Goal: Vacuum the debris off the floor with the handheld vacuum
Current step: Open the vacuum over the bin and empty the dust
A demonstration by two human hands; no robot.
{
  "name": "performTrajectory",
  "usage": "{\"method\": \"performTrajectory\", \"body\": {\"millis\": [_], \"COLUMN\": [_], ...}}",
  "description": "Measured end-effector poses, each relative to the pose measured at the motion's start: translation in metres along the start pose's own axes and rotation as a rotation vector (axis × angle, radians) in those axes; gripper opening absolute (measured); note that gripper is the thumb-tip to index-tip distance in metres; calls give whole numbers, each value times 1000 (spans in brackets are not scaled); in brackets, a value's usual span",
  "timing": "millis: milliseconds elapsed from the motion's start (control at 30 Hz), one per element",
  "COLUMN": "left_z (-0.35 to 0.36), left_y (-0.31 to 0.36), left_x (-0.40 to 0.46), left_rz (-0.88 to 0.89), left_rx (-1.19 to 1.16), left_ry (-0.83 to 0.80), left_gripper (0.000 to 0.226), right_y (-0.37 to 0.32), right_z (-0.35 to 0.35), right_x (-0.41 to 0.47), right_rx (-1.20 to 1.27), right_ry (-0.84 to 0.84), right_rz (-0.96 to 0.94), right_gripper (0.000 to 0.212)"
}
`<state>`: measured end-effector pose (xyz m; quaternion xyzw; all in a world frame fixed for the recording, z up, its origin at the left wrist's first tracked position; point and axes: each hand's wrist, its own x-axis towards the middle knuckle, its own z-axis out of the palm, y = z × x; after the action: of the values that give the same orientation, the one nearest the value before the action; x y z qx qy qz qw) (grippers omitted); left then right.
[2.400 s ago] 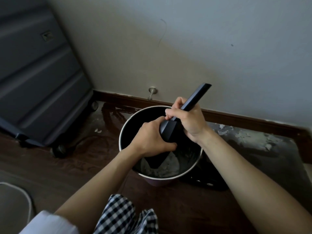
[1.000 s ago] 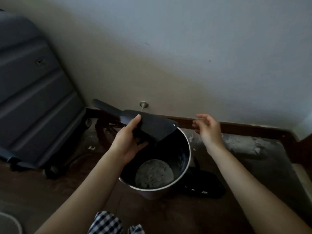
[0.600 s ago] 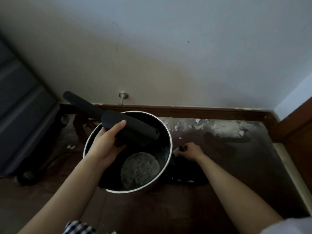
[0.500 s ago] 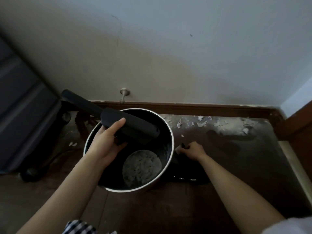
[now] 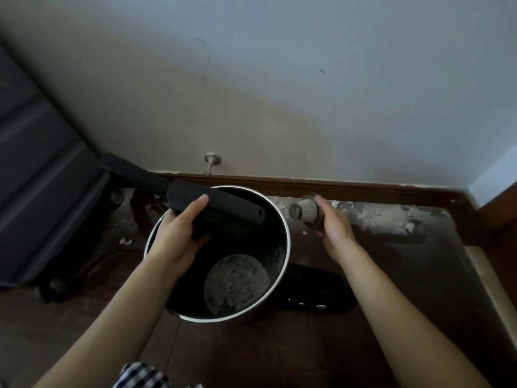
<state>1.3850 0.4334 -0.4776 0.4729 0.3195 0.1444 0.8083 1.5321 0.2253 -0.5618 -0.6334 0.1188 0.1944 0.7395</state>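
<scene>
Right hand (image 5: pixel 334 229) has come up off the floor gripping the filter (image 5: pixel 306 211), frame centre-right. Left hand (image 5: pixel 179 236) grips the handheld vacuum (image 5: pixel 215 210) over the bin (image 5: pixel 282 264), centre frame. Likely refit next, then more vacuuming: debris (image 5: pixel 372 217) remains along the baseboard (image 5: pixel 335 186), upper right. Floor open right; suitcase (image 5: pixel 42 191) blocks left.

Pale wall (image 5: pixel 279 79) fills top half, dim light, greyer at upper rt, warmer beige lower down; thin crack mark near centre. Dark brown baseboard (image 5: pixel 349 189) runs along bottom of wall. Metal door stop (image 5: pixel 211 161) sticks out just above it. Dark wood floor (image 5: pixel 419 275), scuffed. Big dark grey suitcase (image 5: pixel 42 177) leans at left, wheels on floor. At far rt, brown wood frame (image 5: pixel 500 208) w/ pale strip beside it.
</scene>
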Motion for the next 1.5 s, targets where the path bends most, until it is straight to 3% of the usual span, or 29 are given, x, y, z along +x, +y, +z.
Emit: {"method": "performTrajectory", "body": {"millis": [100, 233, 333, 433, 667, 800, 1100, 1500], "left_z": [3, 11, 12, 15, 21, 18, 11, 11], "left_y": [8, 15, 24, 30, 41, 45, 39, 37], "left_x": [-2, -8, -14, -19, -29, -31, -33, -31], "left_rz": [-37, -111, -163, -224, -268, -248, -237, -240], "left_rx": [-106, -235, -368, -467, -485, -462, -503, -431], "left_ry": [-26, -18, -29, -14, -115, -148, -211, -284], "left_gripper": [41, 43, 41, 41, 50, 59, 58, 63], "right_y": [-41, -70, -80, -81, -83, -90, -99, -107], "right_z": [9, 22, 31, 39, 84, 97, 106, 116], "right_x": [-39, -85, -108, -120, -130, -139, -154, -163], "right_rx": [224, 245, 93, -102, -708, -805, -817, -1137], "right_ry": [-149, -356, -476, -481, -418, -384, -358, -548], "right_rz": [-101, -212, -359, -537, -1014, -1164, -1186, -1140], "right_gripper": [27, 30, 15, 6, 49, 45, 38, 22]}}
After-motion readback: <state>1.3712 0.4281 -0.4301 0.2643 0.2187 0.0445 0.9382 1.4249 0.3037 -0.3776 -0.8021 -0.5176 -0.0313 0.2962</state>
